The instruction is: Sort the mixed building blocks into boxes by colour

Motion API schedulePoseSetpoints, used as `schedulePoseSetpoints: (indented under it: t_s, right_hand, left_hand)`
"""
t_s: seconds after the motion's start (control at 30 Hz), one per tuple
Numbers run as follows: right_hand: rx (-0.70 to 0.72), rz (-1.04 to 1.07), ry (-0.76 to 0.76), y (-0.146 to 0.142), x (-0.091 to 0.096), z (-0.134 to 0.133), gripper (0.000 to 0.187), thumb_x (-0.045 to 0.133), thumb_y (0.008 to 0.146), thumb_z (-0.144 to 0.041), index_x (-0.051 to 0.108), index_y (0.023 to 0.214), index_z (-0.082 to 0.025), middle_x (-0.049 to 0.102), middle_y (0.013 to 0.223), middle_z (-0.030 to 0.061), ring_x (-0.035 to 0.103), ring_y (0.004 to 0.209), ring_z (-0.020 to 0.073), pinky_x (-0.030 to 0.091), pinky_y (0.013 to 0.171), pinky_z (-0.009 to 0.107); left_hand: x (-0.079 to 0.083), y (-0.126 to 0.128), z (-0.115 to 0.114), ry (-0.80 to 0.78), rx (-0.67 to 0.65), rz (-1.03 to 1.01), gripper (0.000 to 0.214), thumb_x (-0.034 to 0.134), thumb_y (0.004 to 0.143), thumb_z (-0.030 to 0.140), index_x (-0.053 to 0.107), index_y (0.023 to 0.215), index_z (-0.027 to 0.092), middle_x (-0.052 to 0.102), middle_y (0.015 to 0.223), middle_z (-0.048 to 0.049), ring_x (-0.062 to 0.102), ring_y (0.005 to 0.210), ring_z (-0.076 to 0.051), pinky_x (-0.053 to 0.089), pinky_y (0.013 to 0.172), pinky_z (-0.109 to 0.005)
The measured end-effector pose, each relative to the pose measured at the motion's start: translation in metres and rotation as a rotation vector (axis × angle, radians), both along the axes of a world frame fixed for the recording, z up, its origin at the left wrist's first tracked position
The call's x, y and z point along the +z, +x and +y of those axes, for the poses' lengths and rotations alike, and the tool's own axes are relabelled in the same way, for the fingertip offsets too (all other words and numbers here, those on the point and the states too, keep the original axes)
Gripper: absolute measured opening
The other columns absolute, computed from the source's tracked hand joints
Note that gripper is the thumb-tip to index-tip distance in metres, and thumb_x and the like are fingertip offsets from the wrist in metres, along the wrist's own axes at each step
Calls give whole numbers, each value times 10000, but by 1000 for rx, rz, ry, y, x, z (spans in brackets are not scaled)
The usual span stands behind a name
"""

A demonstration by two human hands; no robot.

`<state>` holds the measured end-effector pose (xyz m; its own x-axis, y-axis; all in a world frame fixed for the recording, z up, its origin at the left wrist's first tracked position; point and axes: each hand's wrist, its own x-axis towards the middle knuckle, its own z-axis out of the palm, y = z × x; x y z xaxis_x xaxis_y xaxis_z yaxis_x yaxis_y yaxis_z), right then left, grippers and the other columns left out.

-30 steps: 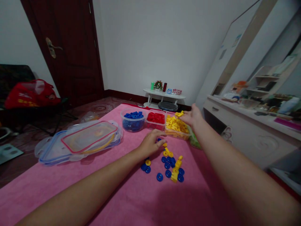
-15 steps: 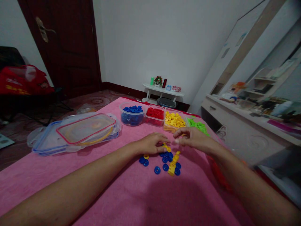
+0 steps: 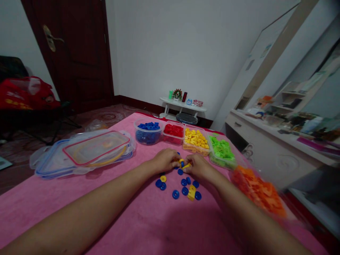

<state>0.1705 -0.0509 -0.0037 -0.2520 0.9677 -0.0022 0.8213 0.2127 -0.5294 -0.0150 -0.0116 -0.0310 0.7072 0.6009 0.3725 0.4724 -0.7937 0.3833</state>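
My left hand [image 3: 164, 160] and my right hand [image 3: 197, 166] meet over the pink cloth [image 3: 119, 212], fingers closed together on a small yellow and blue piece [image 3: 182, 164] between them. Just in front of the hands lie several loose blue discs [image 3: 175, 194] and a few yellow pieces [image 3: 190, 193]. Behind the hands stands a row of clear tubs: blue pieces [image 3: 148, 131], red pieces [image 3: 173, 132], yellow pieces [image 3: 196, 141] and green pieces [image 3: 222, 151].
A tub of orange pieces [image 3: 257, 193] lies at the right edge of the cloth. Stacked clear lids [image 3: 87, 153] lie at the left. A white dresser [image 3: 268, 145] stands to the right, a dark door [image 3: 71, 53] and a low white table [image 3: 183, 106] beyond.
My right hand came back from the yellow tub to the loose pile and joined my left hand on a small piece. The view shifted, bringing the green and orange tubs into sight.
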Motion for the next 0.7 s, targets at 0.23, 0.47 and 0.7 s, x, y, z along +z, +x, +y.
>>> schedulePoseSetpoints:
  t_s: [0.23, 0.47, 0.7]
  right_hand:
    - [-5, -26, -29, -17, -6, 20, 132, 679, 625, -267, 606, 590, -164, 552, 520, -34, 463, 504, 83, 281, 472, 199]
    - [-71, 208, 45, 3, -5, 17, 204, 601, 702, -333, 611, 644, -138, 509, 507, -20, 420, 448, 80, 276, 435, 208]
    - [-35, 216, 261, -8, -8, 16, 292, 532, 780, -292, 689, 1005, -194, 672, 780, 43, 572, 656, 151, 415, 602, 262]
  left_hand:
    - [-7, -16, 15, -120, 72, -132, 185, 637, 733, 228, 711, 898, 188, 700, 802, -19, 590, 718, -138, 408, 663, -212]
    - [-2, -21, 21, -172, 204, -229, 182, 612, 747, 257, 726, 843, 151, 710, 803, -50, 598, 698, -150, 425, 662, -234]
    - [-1, -22, 28, -328, 304, -393, 293, 568, 781, 310, 704, 948, 111, 712, 818, -85, 613, 664, -161, 449, 631, -262]
